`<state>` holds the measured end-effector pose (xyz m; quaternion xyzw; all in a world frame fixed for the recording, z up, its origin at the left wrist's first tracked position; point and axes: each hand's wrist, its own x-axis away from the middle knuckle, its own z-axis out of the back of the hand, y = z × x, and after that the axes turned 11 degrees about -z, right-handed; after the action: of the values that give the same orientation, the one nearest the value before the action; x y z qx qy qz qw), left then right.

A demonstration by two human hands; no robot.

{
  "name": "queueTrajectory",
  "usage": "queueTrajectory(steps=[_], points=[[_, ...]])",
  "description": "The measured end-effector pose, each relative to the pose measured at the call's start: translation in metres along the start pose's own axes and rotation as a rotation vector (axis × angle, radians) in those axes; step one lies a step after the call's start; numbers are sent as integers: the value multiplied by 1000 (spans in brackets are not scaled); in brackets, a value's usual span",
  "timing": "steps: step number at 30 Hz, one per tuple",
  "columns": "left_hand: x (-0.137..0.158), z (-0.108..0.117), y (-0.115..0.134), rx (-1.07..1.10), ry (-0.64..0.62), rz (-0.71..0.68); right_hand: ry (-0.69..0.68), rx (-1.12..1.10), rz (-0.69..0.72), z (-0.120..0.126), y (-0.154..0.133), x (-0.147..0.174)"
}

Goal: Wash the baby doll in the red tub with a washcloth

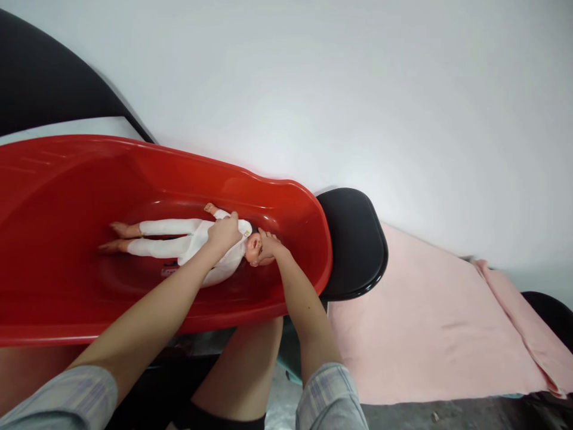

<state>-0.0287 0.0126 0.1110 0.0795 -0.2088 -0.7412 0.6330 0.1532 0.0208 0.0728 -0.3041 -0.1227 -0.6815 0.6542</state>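
Note:
A baby doll (172, 229) in white clothes lies on its back inside a red baby bathtub (58, 239), feet to the left and head to the right. Over its upper chest, near the shoulder, my left hand (224, 233) is closed with the fingers curled on the clothing. My right hand (269, 246) grips the top of the doll's head, fingers across its forehead. One doll arm sticks out beyond my left hand; the other is hidden under my forearm. Below the doll's legs, a small pinkish label or item shows on the tub floor.
A black stool seat (353, 245) sits against the tub's right end. Farther right, a pink cloth (430, 334) covers a low surface, with a folded edge at its far side. A black curved chair back (49, 71) stands behind the tub, near a white wall.

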Motion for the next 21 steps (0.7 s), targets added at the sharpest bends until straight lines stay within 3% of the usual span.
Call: queueTrajectory(steps=[3,11,21], points=[[0,-4,0,-32,63,-11,-3,-2,-8,-1,0,-1],[-15,-36,-14,284,-41,-140,-12,4,6,0,2,-1],[-26,-37,-22,122,-225,-241,-17,6,11,3,0,5]])
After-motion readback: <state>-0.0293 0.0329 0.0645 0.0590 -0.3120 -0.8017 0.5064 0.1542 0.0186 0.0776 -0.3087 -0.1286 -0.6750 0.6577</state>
